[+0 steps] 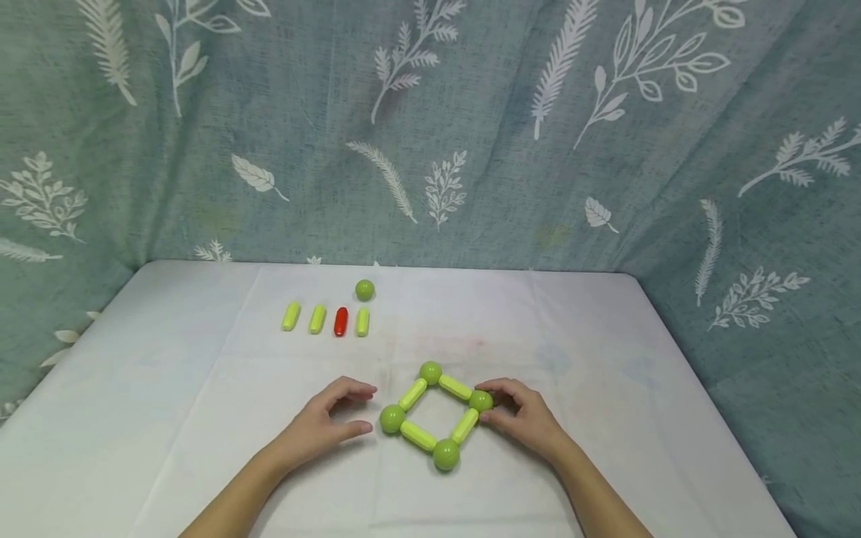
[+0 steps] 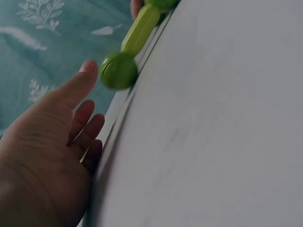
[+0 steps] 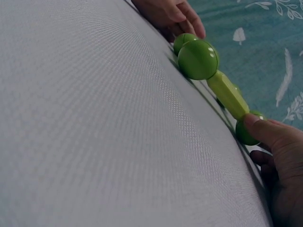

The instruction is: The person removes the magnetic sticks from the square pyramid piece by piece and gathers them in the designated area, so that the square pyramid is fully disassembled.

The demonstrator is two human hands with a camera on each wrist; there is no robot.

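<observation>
Fingers on the right hand [image 1: 528, 417] are pinching the right corner ball [image 1: 480, 401], thumb on the near side, while the left hand [image 1: 318, 427] holds nothing, its fingers loosely bent, thumb apart, a small gap from the left corner ball [image 1: 392, 419]. The ball-and-rod square [image 1: 418, 436] sits on the white table [image 1: 605, 336] between the hands, and all four sides look joined. My read: it's the step of seating that right corner, and the next move calls for a gentle touch, maybe the left hand steadying its side, so no joint pops. Loose rods [image 1: 317, 319] and a spare ball [image 1: 365, 290] lie farther back. Both forearms slant inward, palms roughly facing each other.
</observation>
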